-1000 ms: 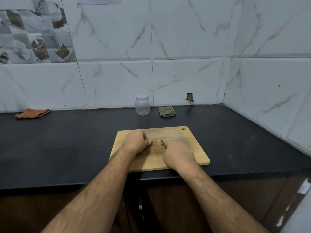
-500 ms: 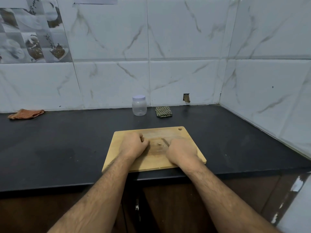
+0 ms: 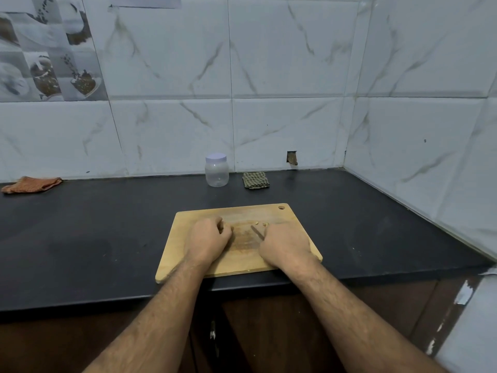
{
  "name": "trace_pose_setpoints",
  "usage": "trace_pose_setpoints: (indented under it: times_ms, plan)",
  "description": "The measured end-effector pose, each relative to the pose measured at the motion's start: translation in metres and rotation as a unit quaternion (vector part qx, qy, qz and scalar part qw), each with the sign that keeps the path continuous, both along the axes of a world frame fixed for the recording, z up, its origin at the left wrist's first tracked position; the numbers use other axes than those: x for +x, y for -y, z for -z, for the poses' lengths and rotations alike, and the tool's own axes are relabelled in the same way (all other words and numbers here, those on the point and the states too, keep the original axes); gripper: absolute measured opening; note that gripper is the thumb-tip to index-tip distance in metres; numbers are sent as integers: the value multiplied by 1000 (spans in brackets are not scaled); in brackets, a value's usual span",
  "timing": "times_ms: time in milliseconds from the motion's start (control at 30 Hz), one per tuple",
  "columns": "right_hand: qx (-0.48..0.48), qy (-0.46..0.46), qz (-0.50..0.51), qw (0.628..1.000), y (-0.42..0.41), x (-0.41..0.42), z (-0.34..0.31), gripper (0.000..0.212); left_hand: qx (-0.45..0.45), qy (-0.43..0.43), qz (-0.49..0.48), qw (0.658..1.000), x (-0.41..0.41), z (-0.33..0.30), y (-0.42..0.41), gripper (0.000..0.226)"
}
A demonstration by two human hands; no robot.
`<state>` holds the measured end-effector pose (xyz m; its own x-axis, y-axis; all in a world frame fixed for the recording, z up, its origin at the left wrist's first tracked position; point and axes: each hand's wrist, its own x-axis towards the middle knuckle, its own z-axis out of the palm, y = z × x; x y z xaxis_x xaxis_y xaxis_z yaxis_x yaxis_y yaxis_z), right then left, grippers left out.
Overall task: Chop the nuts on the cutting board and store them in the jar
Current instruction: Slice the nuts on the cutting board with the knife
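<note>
A wooden cutting board (image 3: pixel 293 219) lies on the black counter near its front edge. A few small nut pieces (image 3: pixel 263 224) sit on the board's far middle. My right hand (image 3: pixel 285 244) grips a knife (image 3: pixel 257 232), whose thin blade points up and left from the fist. On the board's left part my left hand (image 3: pixel 208 238) is curled, its fingertips hidden; whether it holds a nut I cannot tell. A clear plastic jar (image 3: pixel 216 170) with a white lid on stands by the back wall, well beyond both hands.
A folded checked cloth (image 3: pixel 255 180) lies right of the jar. An orange cloth (image 3: pixel 31 184) sits at the far left by the wall. Tiled walls close the counter (image 3: pixel 107 238) at the back and right. Cabinet doors are below the front edge.
The nut pieces now lie further back and right on the board, near the knife's tip. Both hands stay on the board with only small shifts; the camera view has moved slightly.
</note>
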<state>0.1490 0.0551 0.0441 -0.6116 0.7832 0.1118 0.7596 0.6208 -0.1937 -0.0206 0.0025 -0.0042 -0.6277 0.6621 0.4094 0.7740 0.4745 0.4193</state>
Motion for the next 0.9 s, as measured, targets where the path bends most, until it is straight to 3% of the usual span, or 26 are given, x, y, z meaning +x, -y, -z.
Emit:
trace_pose_setpoints:
  times_ms: [233, 533, 767, 900]
  plan:
    - [-6, 7, 60, 998, -24, 23, -3, 26, 4, -3, -3, 1000, 1, 1, 0, 24]
    - [75, 6, -22, 997, -10, -10, 7, 33, 0, -10, 4, 1000, -1, 4, -1, 24]
    - [46, -19, 78, 996, -33, 17, 8, 35, -8, -17, 6, 1000, -2, 4, -1, 29]
    - [19, -33, 43, 998, -18, 21, 7, 29, -13, -19, 5, 1000, -1, 3, -1, 28]
